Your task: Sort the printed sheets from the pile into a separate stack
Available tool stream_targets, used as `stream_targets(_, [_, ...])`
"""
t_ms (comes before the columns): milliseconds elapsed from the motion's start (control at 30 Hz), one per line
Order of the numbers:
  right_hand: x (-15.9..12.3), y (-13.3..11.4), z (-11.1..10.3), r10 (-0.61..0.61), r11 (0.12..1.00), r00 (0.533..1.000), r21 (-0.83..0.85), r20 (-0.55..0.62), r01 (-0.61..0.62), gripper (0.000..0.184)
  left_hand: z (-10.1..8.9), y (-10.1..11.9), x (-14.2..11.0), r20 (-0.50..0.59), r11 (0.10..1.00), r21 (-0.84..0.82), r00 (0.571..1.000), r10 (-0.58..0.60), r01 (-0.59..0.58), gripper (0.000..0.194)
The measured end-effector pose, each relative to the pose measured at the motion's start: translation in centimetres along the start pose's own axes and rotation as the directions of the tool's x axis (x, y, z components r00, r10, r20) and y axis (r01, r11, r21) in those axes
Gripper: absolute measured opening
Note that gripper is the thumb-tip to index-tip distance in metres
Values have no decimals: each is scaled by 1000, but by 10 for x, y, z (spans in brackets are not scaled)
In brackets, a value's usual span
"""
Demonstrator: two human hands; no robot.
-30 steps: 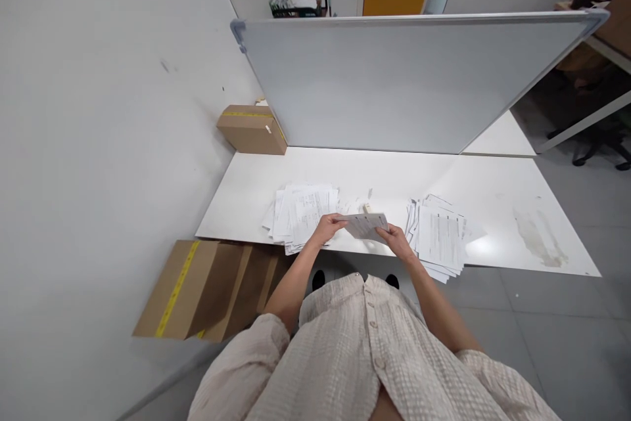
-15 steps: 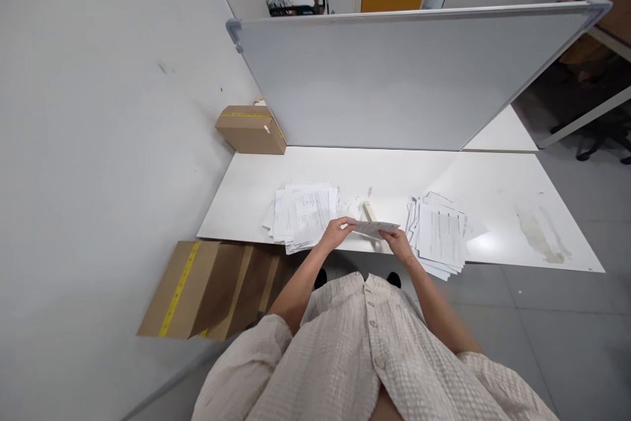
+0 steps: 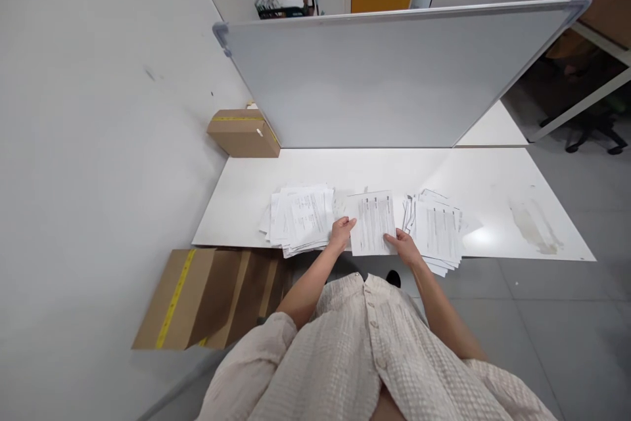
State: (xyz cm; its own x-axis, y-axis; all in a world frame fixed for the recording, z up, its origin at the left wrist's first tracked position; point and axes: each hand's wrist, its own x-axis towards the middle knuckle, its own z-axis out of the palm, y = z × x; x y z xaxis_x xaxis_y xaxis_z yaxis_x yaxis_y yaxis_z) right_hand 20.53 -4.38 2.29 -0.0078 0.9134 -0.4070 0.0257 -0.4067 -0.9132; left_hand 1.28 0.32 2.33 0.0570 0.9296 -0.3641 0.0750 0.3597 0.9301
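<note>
Between my hands is a printed paper sheet (image 3: 373, 227), its text running sideways; whether it is one sheet or several I cannot tell. My left hand (image 3: 342, 232) pinches its left edge, thumb on top. At the lower right edge, my right hand (image 3: 403, 245) grips it with the thumb over the print. A loose stack of papers (image 3: 303, 216) lies left of my left hand. Another untidy stack of printed papers (image 3: 438, 230) lies right of my right hand, slightly over the table's front edge.
The white table (image 3: 246, 191) carries a taped cardboard box (image 3: 244, 137) at its back left. A whiteboard (image 3: 394, 79) stands along the back. More cardboard boxes (image 3: 170, 303) stand on the left below table height. A stain (image 3: 535, 227) marks the table's right end.
The sheet was tilted nearly edge-on and now faces up, flatter, showing its print. It covers the small pale stick seen on the table before. Both hands keep their hold; the view shifted slightly.
</note>
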Motion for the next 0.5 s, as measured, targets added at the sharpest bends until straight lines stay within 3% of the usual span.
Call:
stream_targets(133, [-10,14,-19,-27,993,976,-120,-215,1,38,11,-10,-2,83,997,-26,994,-68,70,31])
stream_targets(233, [-21,27,-55,9,967,932,-235,-362,-101,30,11,-20,0,137,982,188,989,-50,23,25])
stream_targets(367, [-37,45,-100,181,924,911,-252,-372,-287,23,5,-27,5,202,807,563,977,75,-178,36])
stream_targets(500, [-44,53,-105,335,901,904,-191,-265,-390,23,8,-27,11,339,619,715,935,101,-326,49])
